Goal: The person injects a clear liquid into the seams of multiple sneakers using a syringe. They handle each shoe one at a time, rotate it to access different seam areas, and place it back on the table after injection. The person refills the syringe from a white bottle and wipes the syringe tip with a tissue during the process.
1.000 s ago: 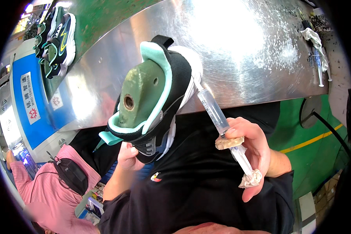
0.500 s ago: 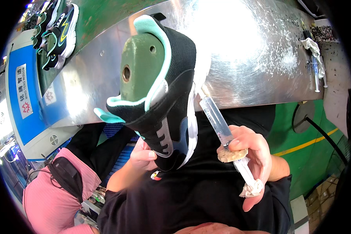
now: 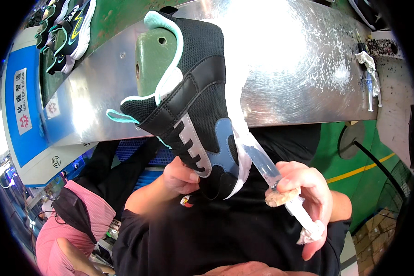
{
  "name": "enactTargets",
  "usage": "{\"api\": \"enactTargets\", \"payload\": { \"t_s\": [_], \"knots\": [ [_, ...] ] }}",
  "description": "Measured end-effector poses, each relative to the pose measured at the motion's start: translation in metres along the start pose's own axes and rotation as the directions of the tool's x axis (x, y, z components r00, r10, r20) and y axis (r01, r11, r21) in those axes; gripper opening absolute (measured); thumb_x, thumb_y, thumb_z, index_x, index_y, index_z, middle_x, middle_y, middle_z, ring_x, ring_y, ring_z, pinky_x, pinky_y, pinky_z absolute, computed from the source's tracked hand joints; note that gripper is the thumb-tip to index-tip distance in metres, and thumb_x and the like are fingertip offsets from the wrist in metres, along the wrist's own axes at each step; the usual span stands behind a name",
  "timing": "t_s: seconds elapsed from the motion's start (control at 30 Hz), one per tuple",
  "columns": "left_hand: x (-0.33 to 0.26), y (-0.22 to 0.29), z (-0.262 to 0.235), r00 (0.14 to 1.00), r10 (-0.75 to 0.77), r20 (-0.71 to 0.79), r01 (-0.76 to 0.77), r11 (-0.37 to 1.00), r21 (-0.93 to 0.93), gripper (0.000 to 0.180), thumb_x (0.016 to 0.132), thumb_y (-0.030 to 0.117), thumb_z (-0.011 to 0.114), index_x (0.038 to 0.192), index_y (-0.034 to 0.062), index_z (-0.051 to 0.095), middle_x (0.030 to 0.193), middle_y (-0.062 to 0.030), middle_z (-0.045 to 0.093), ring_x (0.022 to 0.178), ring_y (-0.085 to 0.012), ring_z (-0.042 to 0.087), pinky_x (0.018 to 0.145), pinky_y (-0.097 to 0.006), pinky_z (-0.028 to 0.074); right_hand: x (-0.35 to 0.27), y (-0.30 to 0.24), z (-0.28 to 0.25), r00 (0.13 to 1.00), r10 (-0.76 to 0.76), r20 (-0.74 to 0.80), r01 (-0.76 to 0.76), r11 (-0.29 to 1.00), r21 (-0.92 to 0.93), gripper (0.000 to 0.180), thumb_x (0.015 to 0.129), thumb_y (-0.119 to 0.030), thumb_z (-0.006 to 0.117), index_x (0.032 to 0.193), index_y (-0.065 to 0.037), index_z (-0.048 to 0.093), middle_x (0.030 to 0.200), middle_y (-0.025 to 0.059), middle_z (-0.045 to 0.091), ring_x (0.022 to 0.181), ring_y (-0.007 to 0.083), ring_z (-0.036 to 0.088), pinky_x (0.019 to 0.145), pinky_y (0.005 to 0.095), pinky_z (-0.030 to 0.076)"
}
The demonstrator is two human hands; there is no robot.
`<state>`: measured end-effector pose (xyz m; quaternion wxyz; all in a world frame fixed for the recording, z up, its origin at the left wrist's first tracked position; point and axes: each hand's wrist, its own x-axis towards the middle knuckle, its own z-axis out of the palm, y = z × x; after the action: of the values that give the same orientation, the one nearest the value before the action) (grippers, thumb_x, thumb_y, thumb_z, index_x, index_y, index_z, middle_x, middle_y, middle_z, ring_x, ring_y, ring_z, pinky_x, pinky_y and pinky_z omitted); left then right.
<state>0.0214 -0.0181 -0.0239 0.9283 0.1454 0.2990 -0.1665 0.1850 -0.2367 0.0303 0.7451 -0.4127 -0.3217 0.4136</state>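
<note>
My left hand [image 3: 181,177] is closed around the toe end of a black sneaker [image 3: 200,50] with turquoise lining, grey-blue patches and a white sole. The shoe stands heel up, its side facing me, with a green shoe last [image 3: 158,62] inside. In my right hand [image 3: 310,186] is a clear syringe [image 3: 261,162], gripped by thumb and fingers. A tan, crusty lump surrounds it near the thumb, and white wrapping covers the plunger end. The syringe's front end meets the white sole edge; its tip is hidden there.
A shiny metal table [image 3: 280,99] lies beyond the shoe, scattered with dark specks on the right. More syringes [image 3: 370,89] with white wrapping rest at its right end. Other sneakers [image 3: 71,39] stand at the upper left. A person in pink [image 3: 78,218] is at the lower left.
The sneaker has turned, showing more of its side and less of the last's top. My left hand has shifted right, and my right hand with the syringe has moved right and slightly toward me.
</note>
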Motion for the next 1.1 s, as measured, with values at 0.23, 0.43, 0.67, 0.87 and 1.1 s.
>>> {"api": "enactTargets", "payload": {
  "t_s": [0.23, 0.43, 0.67, 0.87, 1.1],
  "knots": [
    [0.012, -0.002, 0.005, 0.927, -0.007, 0.374, 0.151, 0.923, -0.355, 0.054, 0.066, -0.009, 0.050, 0.119, -0.0064, 0.049, 0.112, -0.0224, 0.059, 0.108, -0.0343, 0.057, 0.096, -0.042, 0.044, -0.016, -0.042, 0.005, 0.982, 0.190, -0.019, -0.189, 0.981, 0.045, 0.096, 0.048, -0.055, 0.087, 0.117, 0.001, 0.048, 0.097, 0.0130, 0.058, 0.075, 0.0188, 0.053, 0.065, 0.0287, 0.036],
    [0.034, -0.012, 0.012, 0.890, -0.153, 0.429, 0.295, 0.911, -0.287, 0.040, 0.078, -0.009, 0.051, 0.118, -0.0068, 0.053, 0.116, -0.0187, 0.060, 0.110, -0.0295, 0.056, 0.099, -0.040, 0.041, -0.037, -0.078, 0.003, 0.964, 0.263, -0.031, -0.265, 0.955, -0.131, 0.090, 0.051, -0.055, 0.085, 0.117, -0.005, 0.050, 0.093, 0.0144, 0.063, 0.070, 0.0177, 0.052, 0.062, 0.0285, 0.035],
    [0.081, -0.017, 0.041, 0.831, -0.062, 0.552, 0.099, 0.994, -0.038, 0.034, 0.085, -0.002, 0.055, 0.119, -0.0039, 0.055, 0.119, -0.0156, 0.059, 0.111, -0.0262, 0.056, 0.099, -0.038, 0.042, -0.059, -0.110, 0.010, 0.966, 0.238, -0.102, -0.257, 0.928, -0.269, 0.084, 0.058, -0.057, 0.082, 0.117, -0.007, 0.049, 0.101, 0.0170, 0.060, 0.076, 0.0215, 0.053, 0.066, 0.0331, 0.038],
    [0.103, -0.015, 0.065, 0.840, -0.092, 0.535, 0.122, 0.992, -0.021, 0.039, 0.083, -0.004, 0.057, 0.121, 0.0014, 0.055, 0.124, -0.0121, 0.056, 0.119, -0.0266, 0.051, 0.103, -0.041, 0.038, -0.070, -0.107, 0.016, 0.978, 0.071, -0.194, -0.136, 0.929, -0.345, 0.083, 0.061, -0.054, 0.080, 0.117, -0.001, 0.050, 0.100, 0.0181, 0.057, 0.077, 0.0253, 0.054, 0.066, 0.0346, 0.037],
    [0.123, -0.018, 0.072, 0.804, -0.032, 0.594, 0.089, 0.994, -0.067, 0.038, 0.086, -0.004, 0.056, 0.123, 0.0008, 0.052, 0.125, -0.0121, 0.056, 0.118, -0.0243, 0.051, 0.106, -0.040, 0.037, -0.078, -0.099, 0.011, 0.980, 0.046, -0.196, -0.130, 0.887, -0.444, 0.099, 0.047, -0.059, 0.086, 0.123, -0.010, 0.045, 0.103, 0.0169, 0.057, 0.080, 0.0228, 0.050, 0.067, 0.0337, 0.037]
  ]
}}
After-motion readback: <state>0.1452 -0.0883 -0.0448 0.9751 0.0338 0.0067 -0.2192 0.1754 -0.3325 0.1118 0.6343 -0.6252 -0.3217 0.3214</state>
